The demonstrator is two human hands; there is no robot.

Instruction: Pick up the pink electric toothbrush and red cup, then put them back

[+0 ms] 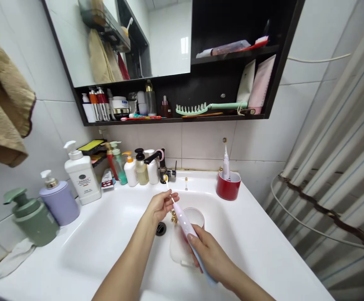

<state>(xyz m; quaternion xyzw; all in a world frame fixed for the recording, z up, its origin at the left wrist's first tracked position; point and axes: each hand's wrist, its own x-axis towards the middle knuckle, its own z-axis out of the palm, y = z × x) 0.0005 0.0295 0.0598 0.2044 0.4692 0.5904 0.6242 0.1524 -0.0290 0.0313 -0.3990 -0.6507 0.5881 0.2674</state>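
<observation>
My right hand (pixel 207 251) is wrapped round the pink and pale blue handle (pixel 185 221) of an electric toothbrush, tilted over the sink. A thin shaft sticks up from the handle's top. My left hand (pixel 160 205) pinches the toothbrush head (pixel 165 179), whose bristles point up past the fingers, just above that shaft. Whether head and shaft touch is hard to see. Under my hands in the white sink (pixel 113 234) are a cup (pixel 197 214) lying partly hidden, a small gold-coloured thing (pixel 173 217) and a whitish translucent item (pixel 178 248).
A black tap (pixel 161 161) stands behind the basin, beside several pump bottles (pixel 141 167). To the right a red cup (pixel 228 187) holds another electric toothbrush (pixel 226 161). Larger dispensers (pixel 61 202) line the left rim. A dark shelf cabinet (pixel 132 122) hangs above; a pleated curtain (pixel 335 175) hangs right.
</observation>
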